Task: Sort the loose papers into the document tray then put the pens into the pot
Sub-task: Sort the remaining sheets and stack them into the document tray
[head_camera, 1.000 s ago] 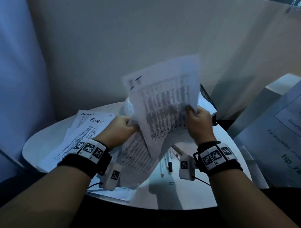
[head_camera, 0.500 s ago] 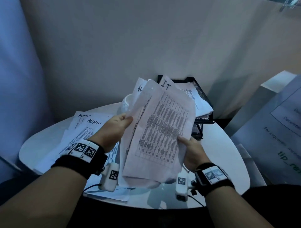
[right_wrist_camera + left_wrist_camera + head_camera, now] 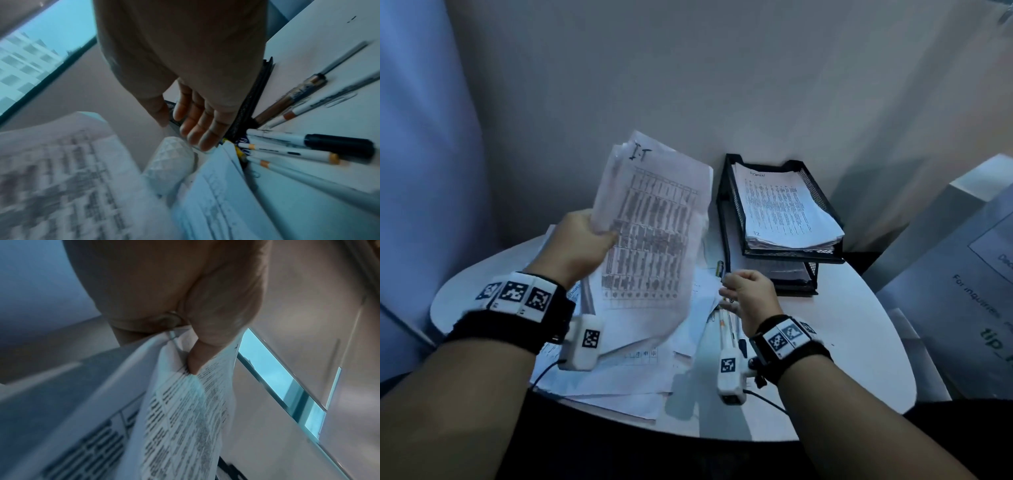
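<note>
My left hand [image 3: 585, 240] grips a sheaf of printed papers [image 3: 654, 233] by its left edge, held up over the table; the top sheet bears a table and "IT". The left wrist view shows my thumb [image 3: 205, 353] pinching the sheets [image 3: 185, 418]. My right hand [image 3: 746, 291] hovers with relaxed fingers [image 3: 195, 126] and holds nothing, just in front of the black mesh document tray [image 3: 729, 205]. The tray's top tier holds a paper stack. Several pens [image 3: 298, 146] lie on the table by my right hand. A white faceted pot [image 3: 170, 164] stands beside them.
More loose papers [image 3: 619, 370] cover the left half of the round white table [image 3: 842, 342]. A wall stands close behind the tray. A large printed board [image 3: 979, 274] leans at the right.
My right hand has let go of the sheaf and dropped toward the pens. The left hand now holds the papers alone, shifted left, uncovering the tray.
</note>
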The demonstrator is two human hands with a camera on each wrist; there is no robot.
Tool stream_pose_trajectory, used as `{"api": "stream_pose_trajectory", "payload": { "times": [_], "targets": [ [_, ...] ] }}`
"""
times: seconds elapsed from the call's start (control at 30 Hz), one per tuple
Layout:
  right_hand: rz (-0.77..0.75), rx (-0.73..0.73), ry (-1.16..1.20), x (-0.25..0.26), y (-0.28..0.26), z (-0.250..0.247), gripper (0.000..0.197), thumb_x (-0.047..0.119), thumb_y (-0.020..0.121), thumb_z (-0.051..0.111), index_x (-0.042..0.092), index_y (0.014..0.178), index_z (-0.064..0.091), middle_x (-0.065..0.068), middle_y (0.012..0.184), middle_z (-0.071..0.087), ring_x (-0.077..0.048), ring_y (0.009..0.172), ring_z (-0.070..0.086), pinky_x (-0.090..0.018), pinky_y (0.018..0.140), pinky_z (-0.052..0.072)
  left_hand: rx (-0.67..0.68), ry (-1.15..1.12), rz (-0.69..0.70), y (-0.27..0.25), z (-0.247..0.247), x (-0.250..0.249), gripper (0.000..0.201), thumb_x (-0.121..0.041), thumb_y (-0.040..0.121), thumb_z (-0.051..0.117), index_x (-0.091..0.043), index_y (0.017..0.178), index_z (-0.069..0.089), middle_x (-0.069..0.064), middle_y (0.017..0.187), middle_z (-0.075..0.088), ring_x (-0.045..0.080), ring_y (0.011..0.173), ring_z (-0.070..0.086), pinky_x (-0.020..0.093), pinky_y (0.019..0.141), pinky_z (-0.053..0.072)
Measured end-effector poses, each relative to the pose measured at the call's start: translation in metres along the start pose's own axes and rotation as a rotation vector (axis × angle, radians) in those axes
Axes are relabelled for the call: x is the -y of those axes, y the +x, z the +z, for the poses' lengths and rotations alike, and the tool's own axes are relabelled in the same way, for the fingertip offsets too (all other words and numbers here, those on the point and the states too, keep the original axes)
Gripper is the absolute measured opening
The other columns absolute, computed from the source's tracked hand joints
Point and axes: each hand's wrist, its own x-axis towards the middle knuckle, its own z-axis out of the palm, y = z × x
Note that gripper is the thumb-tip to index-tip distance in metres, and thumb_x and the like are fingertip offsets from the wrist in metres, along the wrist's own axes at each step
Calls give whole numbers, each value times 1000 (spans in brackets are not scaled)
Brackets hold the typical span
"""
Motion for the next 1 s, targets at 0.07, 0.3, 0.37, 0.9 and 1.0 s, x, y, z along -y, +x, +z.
{"api": "stream_pose_trajectory", "payload": {
  "times": [0.07, 0.3, 0.37, 0.9, 1.0],
  "targets": [
    [69, -21, -108, -14, 9, -1, 10, 6, 90, 67, 8, 99, 64, -15, 90, 63, -24, 72, 61, -32, 60, 54, -39, -12, -19, 7, -15, 8, 13, -18, 94, 72, -8, 102, 74, 20, 97, 75, 40, 93, 72, 51, 83, 58],
    [197, -58, -519, -63, 26, 24, 35, 15, 84, 77, 11, 113, 59, -13, 104, 67, -32, 88, 69, -35, 58, 60, -120, -51, -67, 20, -40, 26, 18, -19, 87, 72, -2, 96, 72, 20, 95, 75, 41, 91, 73, 54, 84, 59],
    [165, -72, -605, -71, 28, 34, 28, 14, 83, 78, 12, 96, 53, -8, 86, 62, -24, 71, 64, -25, 46, 51, -114, -69, -74, 22, -40, 27, 11, -14, 90, 72, -4, 96, 73, 20, 96, 76, 40, 91, 73, 55, 85, 60],
    [-324, -251, -625, 4, -14, -42, 13, 10, 98, 60, 12, 86, 58, -6, 84, 66, -22, 74, 63, -36, 62, 56, -29, 8, -82, 19, -18, 21, 7, -13, 94, 65, -10, 97, 72, 17, 91, 73, 40, 89, 71, 56, 82, 59],
    [-433, -278, -513, 28, -27, -85, 16, 6, 98, 60, 15, 85, 58, -5, 83, 65, -19, 74, 58, -29, 63, 45, -23, 61, -101, 11, -5, 18, 8, -13, 97, 62, -8, 99, 68, 16, 91, 70, 39, 90, 69, 49, 80, 57]
  ]
}}
